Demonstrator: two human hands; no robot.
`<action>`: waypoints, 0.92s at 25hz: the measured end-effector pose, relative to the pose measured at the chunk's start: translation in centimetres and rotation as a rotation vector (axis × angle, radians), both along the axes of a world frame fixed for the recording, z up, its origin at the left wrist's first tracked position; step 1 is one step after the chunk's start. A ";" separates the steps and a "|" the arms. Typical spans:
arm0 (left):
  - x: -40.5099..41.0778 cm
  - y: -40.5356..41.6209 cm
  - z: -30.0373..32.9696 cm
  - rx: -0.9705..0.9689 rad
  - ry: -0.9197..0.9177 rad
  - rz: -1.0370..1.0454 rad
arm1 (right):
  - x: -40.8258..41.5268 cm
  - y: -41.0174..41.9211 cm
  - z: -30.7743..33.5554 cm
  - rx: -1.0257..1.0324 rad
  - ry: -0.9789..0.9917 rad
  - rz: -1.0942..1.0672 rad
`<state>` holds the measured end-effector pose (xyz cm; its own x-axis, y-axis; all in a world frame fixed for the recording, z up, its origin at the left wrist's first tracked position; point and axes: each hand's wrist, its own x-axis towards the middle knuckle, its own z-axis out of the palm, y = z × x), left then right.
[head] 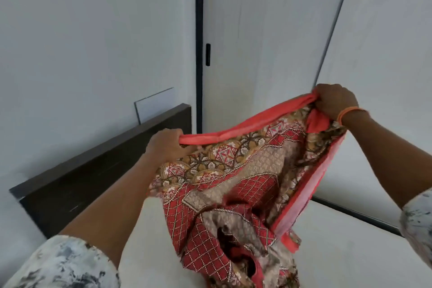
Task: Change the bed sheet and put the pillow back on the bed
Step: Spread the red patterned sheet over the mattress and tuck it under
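Two hands hold one sheet (236, 170) up over the mattress (339, 252): the left hand (167, 145) at about 9 o'clock has its fingers curled round the orange border, and the right hand (335, 100) at about 2 o'clock grips the bunched far end of that same border. Between them the hem is stretched, while the rest of the patterned cloth hangs crumpled down toward 6 o'clock, its lower folds resting on the bare white mattress. By my reading the step is opening the fresh sheet out; next it wants a shake and a throw toward the headboard (98, 166) at 9 o'clock, keeping both grips until it spreads. Count: one sheet, one mattress, one headboard, one door (264, 42) at 12 o'clock; no pillow shows
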<state>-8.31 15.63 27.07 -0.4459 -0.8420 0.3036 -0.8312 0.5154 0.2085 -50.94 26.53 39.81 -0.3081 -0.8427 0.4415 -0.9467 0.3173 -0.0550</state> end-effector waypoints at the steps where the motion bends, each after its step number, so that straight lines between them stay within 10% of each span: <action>1: 0.6 0.6 -1.0 0.018 -0.028 0.013 | -0.1 0.1 -1.0 0.087 0.057 0.051; 11: -1.2 8.2 -11.6 0.379 -0.115 0.237 | 0.8 0.5 -20.3 0.352 -0.025 0.119; 17: -7.1 11.3 -23.9 0.692 0.172 0.440 | 4.5 4.1 -34.1 0.607 -0.192 0.070; 23: -14.3 12.9 -39.2 0.804 -0.040 0.193 | 4.7 4.2 -50.2 0.968 -0.175 0.130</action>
<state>-22.62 28.50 -12.13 -0.2694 -0.8581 -0.4372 -0.9042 0.0691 0.4216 -46.29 30.71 -10.39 -0.1832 -0.8474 -0.4983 -0.9806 0.1936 0.0314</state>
